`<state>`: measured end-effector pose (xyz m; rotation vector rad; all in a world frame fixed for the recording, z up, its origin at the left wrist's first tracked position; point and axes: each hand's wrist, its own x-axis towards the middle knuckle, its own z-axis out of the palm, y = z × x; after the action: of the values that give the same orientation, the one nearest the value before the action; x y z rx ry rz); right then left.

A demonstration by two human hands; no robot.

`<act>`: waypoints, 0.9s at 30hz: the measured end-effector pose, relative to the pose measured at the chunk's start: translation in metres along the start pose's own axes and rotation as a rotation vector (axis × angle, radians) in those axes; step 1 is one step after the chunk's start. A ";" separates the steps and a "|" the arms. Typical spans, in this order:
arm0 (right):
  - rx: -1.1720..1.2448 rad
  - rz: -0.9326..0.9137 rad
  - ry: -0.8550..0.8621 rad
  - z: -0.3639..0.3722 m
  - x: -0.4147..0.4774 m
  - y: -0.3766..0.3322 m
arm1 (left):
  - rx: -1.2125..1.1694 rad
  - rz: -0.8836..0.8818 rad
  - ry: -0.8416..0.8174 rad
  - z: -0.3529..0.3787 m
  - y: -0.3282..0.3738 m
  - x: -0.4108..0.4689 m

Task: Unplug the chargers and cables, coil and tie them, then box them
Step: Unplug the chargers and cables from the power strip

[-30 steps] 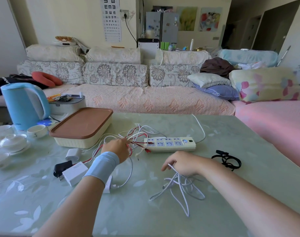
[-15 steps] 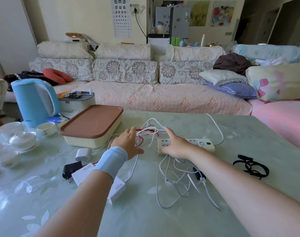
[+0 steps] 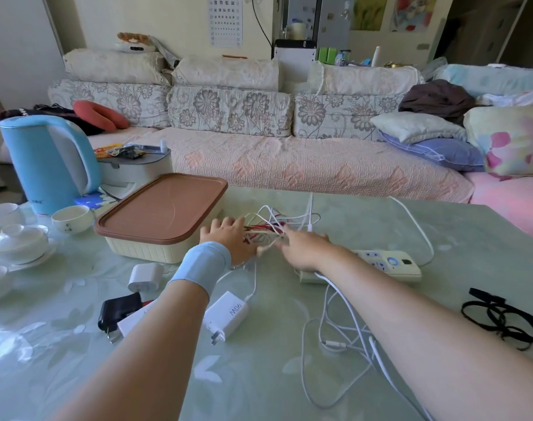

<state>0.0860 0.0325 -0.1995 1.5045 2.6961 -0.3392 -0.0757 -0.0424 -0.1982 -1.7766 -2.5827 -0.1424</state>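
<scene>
A messy bunch of thin red and white cables (image 3: 271, 226) is lying mid-table, just beside one long white power strip (image 3: 386, 264). The left hand (image 3: 228, 241) is resting on it with fingers spread; the right hand (image 3: 301, 247) is reaching in, maybe pinching a wire, but it is too blurry to tell. Three white blocky chargers (image 3: 227, 314) and one black charger (image 3: 119, 308) are sitting near one ribbed cream box (image 3: 149, 249) with a smooth brown lid (image 3: 165, 205).

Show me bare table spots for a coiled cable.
Bare: the near edge between the white charger and loose white cables; the far right corner beyond the power strip. Crowded: the wire tangle beside the box, and the cups at left.
</scene>
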 end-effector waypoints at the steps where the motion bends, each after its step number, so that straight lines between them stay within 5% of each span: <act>1: -0.030 0.011 -0.019 0.003 0.001 0.002 | -0.023 -0.002 -0.067 0.000 -0.001 0.001; 6: -0.136 -0.031 0.092 -0.010 -0.011 0.005 | -0.023 0.063 -0.069 -0.022 0.004 -0.005; 12: -0.127 0.011 0.212 -0.043 -0.042 0.009 | -0.390 0.222 0.375 -0.055 0.020 -0.049; 14: -0.034 0.025 0.192 -0.057 -0.053 0.007 | -0.446 0.250 0.249 -0.051 0.028 -0.077; 18: 0.010 -0.022 0.095 -0.065 -0.071 -0.003 | -0.112 0.309 -0.196 -0.013 0.018 -0.101; 23: 0.115 -0.164 -0.016 -0.047 -0.081 -0.025 | 0.119 0.228 -0.396 -0.027 -0.003 -0.109; 27: 0.060 -0.229 -0.095 -0.031 -0.089 -0.035 | 0.210 0.143 -0.330 -0.041 -0.004 -0.105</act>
<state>0.1060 -0.0535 -0.1506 1.1602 2.8089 -0.4907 -0.0441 -0.1445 -0.1634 -2.0395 -2.5347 0.4413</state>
